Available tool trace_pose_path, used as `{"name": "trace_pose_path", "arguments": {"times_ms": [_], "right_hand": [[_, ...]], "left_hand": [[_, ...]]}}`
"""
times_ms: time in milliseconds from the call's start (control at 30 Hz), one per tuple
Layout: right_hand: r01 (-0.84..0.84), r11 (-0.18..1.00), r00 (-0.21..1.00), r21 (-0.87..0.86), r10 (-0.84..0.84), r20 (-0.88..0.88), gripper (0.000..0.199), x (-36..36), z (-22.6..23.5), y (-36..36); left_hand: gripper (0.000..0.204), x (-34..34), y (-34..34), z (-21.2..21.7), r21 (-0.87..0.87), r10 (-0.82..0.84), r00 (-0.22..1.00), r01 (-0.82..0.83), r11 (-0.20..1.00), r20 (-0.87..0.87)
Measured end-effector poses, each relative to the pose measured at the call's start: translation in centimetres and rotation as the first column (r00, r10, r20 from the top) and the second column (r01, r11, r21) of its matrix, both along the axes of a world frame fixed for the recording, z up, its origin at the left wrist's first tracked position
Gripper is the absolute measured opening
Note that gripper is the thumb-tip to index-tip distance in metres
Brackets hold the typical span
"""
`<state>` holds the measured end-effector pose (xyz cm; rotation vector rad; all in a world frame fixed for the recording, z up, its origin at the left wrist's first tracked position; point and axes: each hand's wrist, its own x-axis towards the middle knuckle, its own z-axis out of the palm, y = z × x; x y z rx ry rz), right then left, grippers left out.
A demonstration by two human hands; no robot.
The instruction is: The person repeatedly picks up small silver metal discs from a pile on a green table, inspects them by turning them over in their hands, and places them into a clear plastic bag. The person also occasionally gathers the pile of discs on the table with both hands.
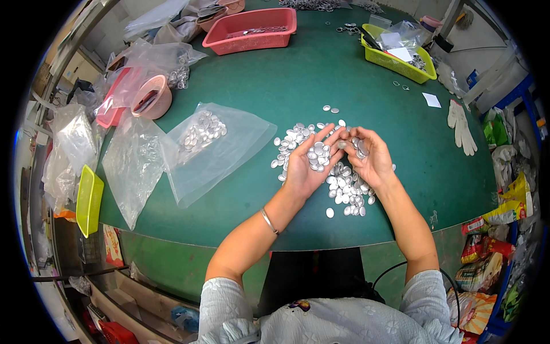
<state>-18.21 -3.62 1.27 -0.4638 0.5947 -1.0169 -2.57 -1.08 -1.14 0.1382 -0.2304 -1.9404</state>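
Note:
A pile of small silver metal discs lies on the green table in front of me. My left hand is palm up over the pile, cupping several discs in its palm. My right hand is just beside it, fingers curled around a few more discs, its fingertips meeting the left hand's fingertips. A thin bracelet sits on my left wrist.
A clear plastic bag with more discs lies left of the pile, another clear bag beside it. A pink basket and a yellow-green basket stand at the back. A white glove lies at right. A pink bowl sits far left.

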Motion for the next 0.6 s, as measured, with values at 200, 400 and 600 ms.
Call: {"name": "trace_pose_path", "arguments": {"times_ms": [200, 400, 600], "right_hand": [[-0.064, 0.937, 0.936, -0.343, -0.062, -0.345, 0.021, -0.2, -1.2, 0.0], [-0.366, 0.737, 0.402, -0.568, -0.426, -0.811, 0.015, 1.5, -0.1, 1.7], [-0.189, 0.876, 0.625, -0.443, -0.241, -0.743, 0.012, 1.1, 0.0, 1.3]], "left_hand": [[0.053, 0.0, 0.1, 0.0, 0.009, 0.004, 0.999, -0.004, 1.0, 0.049], [0.05, 0.2, 0.3, 0.5, -0.008, 0.024, 0.995, -0.023, 1.0, 0.097], [0.05, 0.1, 0.2, 0.5, 0.012, 0.012, 1.0, -0.013, 1.0, 0.027]]}}
